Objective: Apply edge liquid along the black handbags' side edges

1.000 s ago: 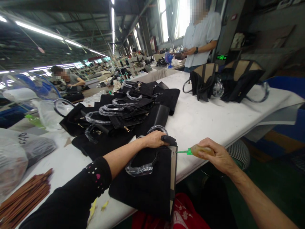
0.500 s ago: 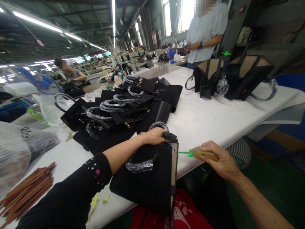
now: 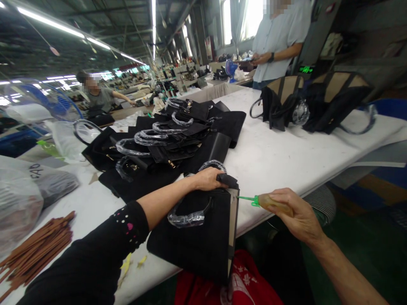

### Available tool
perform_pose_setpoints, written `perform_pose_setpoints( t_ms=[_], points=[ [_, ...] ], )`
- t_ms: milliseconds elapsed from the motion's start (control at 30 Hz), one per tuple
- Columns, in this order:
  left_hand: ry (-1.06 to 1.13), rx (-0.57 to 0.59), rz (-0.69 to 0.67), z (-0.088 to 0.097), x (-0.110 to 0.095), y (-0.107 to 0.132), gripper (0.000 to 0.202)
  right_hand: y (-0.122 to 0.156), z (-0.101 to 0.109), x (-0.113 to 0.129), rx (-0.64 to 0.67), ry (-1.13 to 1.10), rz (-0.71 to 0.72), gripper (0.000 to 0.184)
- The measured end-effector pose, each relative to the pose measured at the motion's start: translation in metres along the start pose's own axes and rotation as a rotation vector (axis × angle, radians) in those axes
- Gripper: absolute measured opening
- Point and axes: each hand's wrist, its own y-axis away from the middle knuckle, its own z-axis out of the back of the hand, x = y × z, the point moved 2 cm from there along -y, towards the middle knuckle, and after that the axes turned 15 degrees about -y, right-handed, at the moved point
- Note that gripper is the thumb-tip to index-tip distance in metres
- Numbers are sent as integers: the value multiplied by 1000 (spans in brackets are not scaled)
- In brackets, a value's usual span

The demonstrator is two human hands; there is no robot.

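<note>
Black handbag lies at the near edge of a white-covered table, its lower end just above red cloth; a plastic-wrapped handle rests on its face. Left hand is closed over the bag's upper corner, fingers pinching a dark flap beside the pale side edge. Right hand is wrapped round a yellowish squeeze bottle, its green nozzle pointing at that edge – whether the tip touches, I cannot tell. Off to the left lie brown strips, with a clear plastic bag behind them. Beyond the left hand is a heap of black bags, many handles wrapped too. Farther right, two black bags show tan panels – and behind them stands a person in a light shirt, near a blue fan.
</note>
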Motion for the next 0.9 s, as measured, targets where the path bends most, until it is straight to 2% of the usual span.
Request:
perform_pose_setpoints(
  t_ms=[167,367,700,733,833,900],
  points=[
    [-16,-4,14,0,0,1,17,2,-2,-1,144,-41,-31,15],
    [-25,-2,24,0,0,1,16,6,2,-11,-12,-6,1,23],
    [-61,-14,46,1,-2,2,14,7,-3,0,246,-72,-102,12],
    [-61,-14,46,1,-2,2,14,9,-3,1,244,-60,-91,13],
    [-60,-16,38,1,-2,3,14,14,-2,2,123,7,2,17],
    [-63,-19,35,1,-1,3,14,17,-3,4,128,16,11,16]
  ],
)
